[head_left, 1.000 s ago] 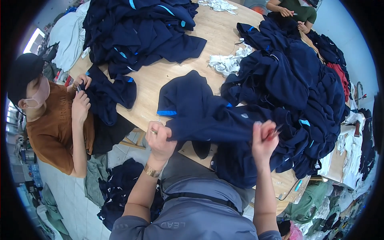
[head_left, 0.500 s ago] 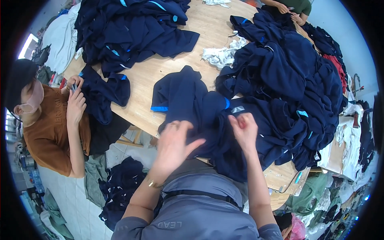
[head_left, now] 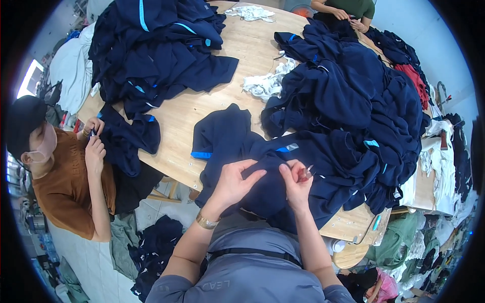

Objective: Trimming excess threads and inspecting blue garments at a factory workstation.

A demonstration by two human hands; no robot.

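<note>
A navy garment (head_left: 223,132) with bright blue trim lies in front of me, partly over the table edge. My left hand (head_left: 233,181) has its thumb and fingers closed on the cloth. Just to its right, my right hand (head_left: 297,188) pinches the same garment between thumb and forefinger. Small thread snips (head_left: 308,172) are tucked in that hand, and only their metal tips stick out past the curled fingers. A grey and blue tab (head_left: 288,148) shows on the cloth just beyond my hands.
Heaps of navy garments lie at the right (head_left: 348,96) and far left (head_left: 161,55) of the wooden table (head_left: 212,96). White scraps (head_left: 265,83) sit between them. A person in brown (head_left: 70,184) works at the left, another (head_left: 348,10) at the far right. A stool (head_left: 351,256) stands below the edge.
My hands have come closer together and now pinch the garment; before, the left was spread above it. The view has shifted slightly.
</note>
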